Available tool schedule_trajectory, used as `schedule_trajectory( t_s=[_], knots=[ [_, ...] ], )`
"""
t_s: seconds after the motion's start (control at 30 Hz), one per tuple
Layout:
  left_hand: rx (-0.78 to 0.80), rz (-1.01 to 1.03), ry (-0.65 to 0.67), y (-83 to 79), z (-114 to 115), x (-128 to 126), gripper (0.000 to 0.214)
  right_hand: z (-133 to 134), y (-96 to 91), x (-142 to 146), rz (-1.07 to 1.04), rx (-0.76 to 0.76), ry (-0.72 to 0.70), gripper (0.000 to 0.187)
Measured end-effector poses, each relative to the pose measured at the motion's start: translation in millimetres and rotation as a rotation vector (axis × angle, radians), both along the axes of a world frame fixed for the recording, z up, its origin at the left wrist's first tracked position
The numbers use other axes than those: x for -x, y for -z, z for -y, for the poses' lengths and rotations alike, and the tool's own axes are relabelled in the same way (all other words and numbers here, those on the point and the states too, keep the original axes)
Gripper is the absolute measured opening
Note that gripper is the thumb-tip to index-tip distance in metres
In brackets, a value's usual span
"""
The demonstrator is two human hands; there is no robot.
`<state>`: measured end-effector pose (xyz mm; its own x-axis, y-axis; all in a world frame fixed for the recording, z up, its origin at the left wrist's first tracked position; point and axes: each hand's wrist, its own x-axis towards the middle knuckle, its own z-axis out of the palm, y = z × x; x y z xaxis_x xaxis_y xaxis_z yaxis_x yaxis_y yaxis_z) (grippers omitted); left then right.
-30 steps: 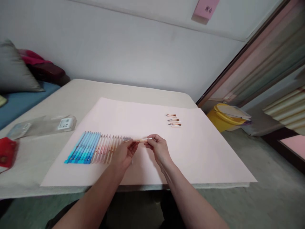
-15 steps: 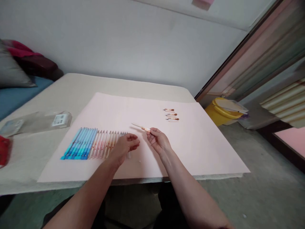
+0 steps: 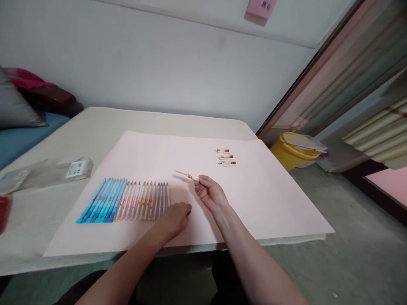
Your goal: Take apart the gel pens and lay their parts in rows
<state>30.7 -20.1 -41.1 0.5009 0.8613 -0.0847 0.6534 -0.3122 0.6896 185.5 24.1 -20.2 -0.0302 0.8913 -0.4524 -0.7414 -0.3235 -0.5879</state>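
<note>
**Over a pale pink sheet, your right hand holds a cream pen piece beside rows of pens**

In front of you, the pink sheet lies across a cream-covered table. Your right hand is raised near the middle of it, thumb and fingers clamped on the near end of the cream pen piece. The piece is above the sheet, its slim, pale tip pointing away to your left. Your left hand is lower and nearer to you, back upward, with the fingers curled down and close together; you cannot tell from this view whether they grip anything.

Just left of that hand, pens lie side by side in one row, points away from you: blue pens at the far left, then clear-barrelled pens with touches of pink, orange and grey. Beyond your right hand, three short cream-and-brown pieces lie one behind another, each beside a thin, pale strip.

Left of the sheet, a clear plastic bag with a white label rests on the table. A yellow bin stands past the table's right side.
</note>
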Motion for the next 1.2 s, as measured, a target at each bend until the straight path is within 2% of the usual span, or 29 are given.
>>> schedule_trajectory(
  t_s=[0.1, 0.2, 0.37, 0.53, 0.67, 0.83, 1.0, 1.2],
  knots=[
    [0.119, 0.325, -0.231, -24.0, -15.3, 6.1, 0.008, 2.2, 0.5, 3.3, -0.011, -0.016, -0.021, 0.012],
    [0.22, 0.682, -0.436, -39.4, -24.8, 13.1, 0.002, 5.0, 2.1, 8.4, -0.017, -0.021, -0.046, 0.011],
    [0.244, 0.933, -0.552, -45.0, -23.5, 14.4, 0.005, 9.0, 3.7, 16.5, -0.017, -0.027, -0.056, 0.013],
    [0.268, 1.053, -0.645, -43.8, -20.1, 11.4, 0.017, 9.5, 3.9, 20.9, -0.006, -0.031, -0.046, 0.013],
    [0.29, 1.073, -0.682, -42.0, -19.5, 12.9, 0.025, 10.5, 4.3, 24.2, 0.017, -0.061, -0.046, 0.013],
    [0.31, 1.056, -0.726, -38.0, -19.0, 13.5, 0.025, 13.1, 3.8, 27.2, 0.049, -0.086, -0.052, 0.016],
    [0.374, 1.167, -0.755, -34.2, -19.7, 11.5, 0.024, 14.4, 2.3, 28.7, 0.054, -0.077, -0.05, 0.019],
    [0.356, 1.179, -0.772, -36.2, -17.9, 7.9, 0.026, 14.8, 2.8, 29.3, 0.049, -0.099, -0.057, 0.019]
  ],
)
